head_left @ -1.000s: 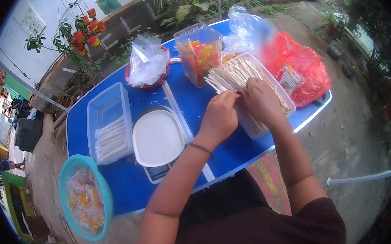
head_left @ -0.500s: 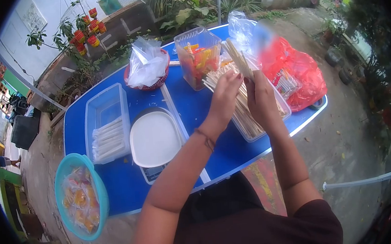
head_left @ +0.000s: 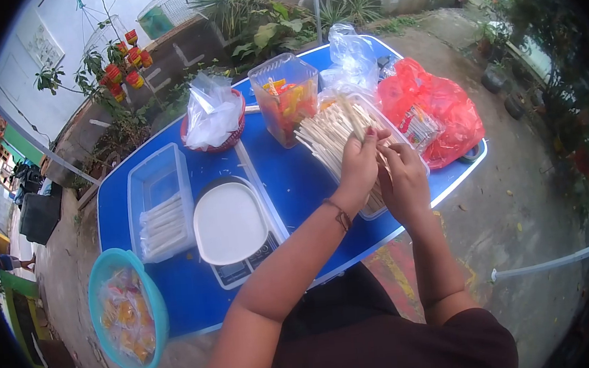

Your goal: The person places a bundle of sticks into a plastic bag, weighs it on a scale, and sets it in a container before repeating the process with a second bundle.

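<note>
- Left hand: fingers closed around a small bundle of sticks; the grip appears intended to hold the sticks parallel.
- Right hand: fingers curled and partly closed, at the bundle's lower end, seemingly to steady it; whether they grip any stick cannot be told.
- Stick tray: beneath and beyond both hands, heaped with loose sticks; this position presumably shortens the reach.
- Scale: left of the tray on the bench, its white plate uncovered, probably for ready access.
- Clear box: left of the scale; white wrapped bundles lie side by side at its near end, likely to save space.
- Red basket: beyond the scale; contains clear bags, apparently to prevent scattering.
</note>
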`<state>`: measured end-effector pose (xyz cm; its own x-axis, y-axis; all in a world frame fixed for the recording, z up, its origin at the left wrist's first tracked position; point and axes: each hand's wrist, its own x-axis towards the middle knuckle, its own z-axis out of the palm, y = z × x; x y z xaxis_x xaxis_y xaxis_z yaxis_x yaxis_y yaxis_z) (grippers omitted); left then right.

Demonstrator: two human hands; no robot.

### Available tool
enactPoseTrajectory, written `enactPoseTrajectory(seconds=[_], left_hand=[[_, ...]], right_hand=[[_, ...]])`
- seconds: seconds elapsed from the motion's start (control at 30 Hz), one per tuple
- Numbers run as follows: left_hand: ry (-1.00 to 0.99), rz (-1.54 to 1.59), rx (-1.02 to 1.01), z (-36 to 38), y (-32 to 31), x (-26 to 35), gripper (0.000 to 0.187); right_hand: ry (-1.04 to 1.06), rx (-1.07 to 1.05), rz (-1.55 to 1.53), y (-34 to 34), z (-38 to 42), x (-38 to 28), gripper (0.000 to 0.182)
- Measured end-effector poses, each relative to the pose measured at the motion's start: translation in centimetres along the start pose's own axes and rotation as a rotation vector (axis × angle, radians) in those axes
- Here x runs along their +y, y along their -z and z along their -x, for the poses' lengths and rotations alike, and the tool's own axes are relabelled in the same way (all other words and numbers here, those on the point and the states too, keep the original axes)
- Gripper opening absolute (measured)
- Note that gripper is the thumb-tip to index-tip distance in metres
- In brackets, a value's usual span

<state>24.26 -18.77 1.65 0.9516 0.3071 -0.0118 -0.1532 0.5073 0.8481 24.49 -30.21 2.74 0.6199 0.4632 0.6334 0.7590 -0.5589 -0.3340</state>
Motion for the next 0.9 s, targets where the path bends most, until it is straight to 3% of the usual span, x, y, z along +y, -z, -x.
enactPoseTrajectory(seconds=[0.1, 0.23, 0.37, 0.53, 0.77, 0.9], left_hand=[[-0.142, 0.092, 0.121, -0.1, -0.4, 0.7, 0.028], [-0.313, 0.148, 0.044, -0.3, 0.3, 3.5, 0.030], [-0.315, 0.171, 0.069, 0.7, 0.8, 6.4, 0.034], [-0.485, -0.025, 0.146, 3.3, 3.1, 10.0, 0.042], [-0.611, -0.360, 0.188, 9.4, 10.7, 15.1, 0.043], [-0.581, -0.330, 0.215, 12.3, 16.7, 15.5, 0.042]], right_hand=[[-0.062, 0.002, -0.183, 0.1, 0.1, 0.2, 0.026], [-0.125, -0.054, -0.348, 0.3, 0.2, -0.5, 0.027], [-0.072, -0.061, -0.439, 0.0, -0.2, -2.2, 0.022], [0.069, -0.080, -0.545, -2.1, -0.8, -6.3, 0.019], [0.279, -0.353, -0.694, -6.0, -2.1, -13.7, 0.024], [0.378, -0.406, -0.688, -9.9, -2.1, -17.6, 0.028]])
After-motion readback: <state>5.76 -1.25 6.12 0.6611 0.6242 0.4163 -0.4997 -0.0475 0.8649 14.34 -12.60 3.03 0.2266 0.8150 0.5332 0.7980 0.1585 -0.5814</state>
